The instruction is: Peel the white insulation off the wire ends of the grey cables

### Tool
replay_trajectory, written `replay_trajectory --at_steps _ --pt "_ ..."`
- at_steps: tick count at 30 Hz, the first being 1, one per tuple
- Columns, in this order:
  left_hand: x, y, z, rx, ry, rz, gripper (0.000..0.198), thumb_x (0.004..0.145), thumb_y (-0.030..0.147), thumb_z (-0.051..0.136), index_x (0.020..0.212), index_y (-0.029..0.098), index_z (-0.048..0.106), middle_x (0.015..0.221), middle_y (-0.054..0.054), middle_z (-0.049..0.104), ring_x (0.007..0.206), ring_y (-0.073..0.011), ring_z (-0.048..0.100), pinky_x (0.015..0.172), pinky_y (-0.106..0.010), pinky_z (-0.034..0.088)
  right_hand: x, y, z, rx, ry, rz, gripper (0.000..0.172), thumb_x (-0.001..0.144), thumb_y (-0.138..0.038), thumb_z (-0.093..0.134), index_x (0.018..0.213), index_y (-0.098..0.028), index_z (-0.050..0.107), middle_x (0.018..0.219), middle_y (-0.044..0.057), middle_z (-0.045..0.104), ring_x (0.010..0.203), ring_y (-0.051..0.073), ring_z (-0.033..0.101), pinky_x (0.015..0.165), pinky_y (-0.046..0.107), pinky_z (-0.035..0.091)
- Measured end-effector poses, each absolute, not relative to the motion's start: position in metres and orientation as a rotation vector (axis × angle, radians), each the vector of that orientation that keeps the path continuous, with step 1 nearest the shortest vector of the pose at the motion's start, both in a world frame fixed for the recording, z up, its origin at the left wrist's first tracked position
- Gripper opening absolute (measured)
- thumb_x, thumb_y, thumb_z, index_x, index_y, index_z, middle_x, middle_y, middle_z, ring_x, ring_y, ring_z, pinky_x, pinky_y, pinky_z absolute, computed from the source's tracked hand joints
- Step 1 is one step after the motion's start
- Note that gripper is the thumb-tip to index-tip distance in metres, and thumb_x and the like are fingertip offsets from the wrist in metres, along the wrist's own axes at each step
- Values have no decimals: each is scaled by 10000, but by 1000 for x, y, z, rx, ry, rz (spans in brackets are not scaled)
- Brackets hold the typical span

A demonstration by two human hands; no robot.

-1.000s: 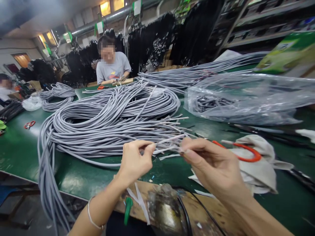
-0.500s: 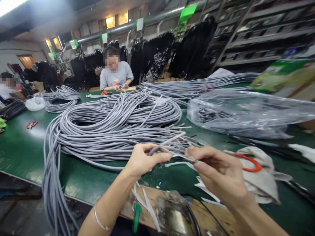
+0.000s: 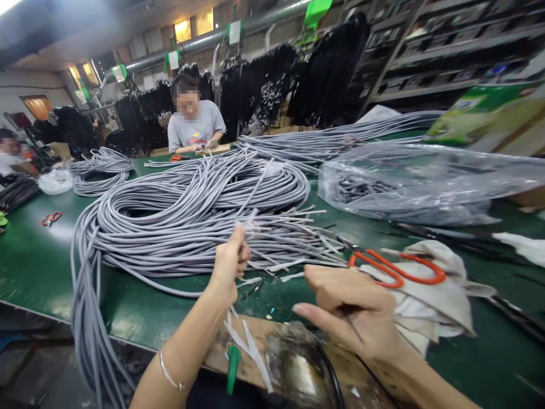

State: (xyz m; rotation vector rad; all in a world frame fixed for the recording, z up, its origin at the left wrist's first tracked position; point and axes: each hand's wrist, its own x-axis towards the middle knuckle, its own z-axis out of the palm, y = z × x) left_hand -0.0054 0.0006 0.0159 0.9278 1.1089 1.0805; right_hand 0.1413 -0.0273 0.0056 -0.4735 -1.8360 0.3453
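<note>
By the grey cables, our left hand pinches a blurred cable end, likely steadying it; right hand half-curled, contents unclear.

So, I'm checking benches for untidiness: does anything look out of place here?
Two things look untidy. A bunch of grey cables droops over the near edge of the green table, while the rest lie on top. Thin white strips lie loose across the wooden board, like stray scraps.

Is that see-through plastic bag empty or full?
Partly filled: small dark pieces show through the left of the clear plastic bag.
</note>
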Motion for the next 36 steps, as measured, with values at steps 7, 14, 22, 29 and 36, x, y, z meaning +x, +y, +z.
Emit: replay_trajectory --at_steps 7,14,22,29,36 --pt "-10 2 16 972 960 975 771 641 878 184 509 158 424 529 42 300 393 -36 156 422 -250 30 139 -17 -5 -1017 -1373 597 217 642 -341 710 626 -210 538 408 -94 341 349 62 291 352 210 230" --pt "-6 1 11 1042 900 841 795 651 861 214 491 140 510 461 32 334 382 -43 220 412 -223 87 123 -11 -14 -1126 -1299 949 373 548 -447 740 743 -192 550 566 -55 510 349 35 299 329 194 202" --pt "-11 -2 13 1297 925 960 492 537 554 751 652 78 705 475 27 467 423 -38 323 430 -205 234 140 -4 -11 -1011 -1144 934 371 658 -547 657 617 -197 541 489 -44 463 372 64 327 341 213 248" --pt "-10 -13 14 1865 1165 1491 75 708 172 662 715 151 734 626 -27 608 552 -108 507 505 -219 387 167 6 -18 -1323 -1705 369 192 709 -396 631 723 -206 654 485 -16 585 414 143 513 392 248 353" --pt "-11 -14 13 1987 1195 1509 67 731 136 643 727 140 710 629 -17 594 548 -100 506 497 -202 405 148 -7 -15 -995 -1798 62 180 863 -244 497 774 -201 648 721 37 700 664 170 651 593 275 495"
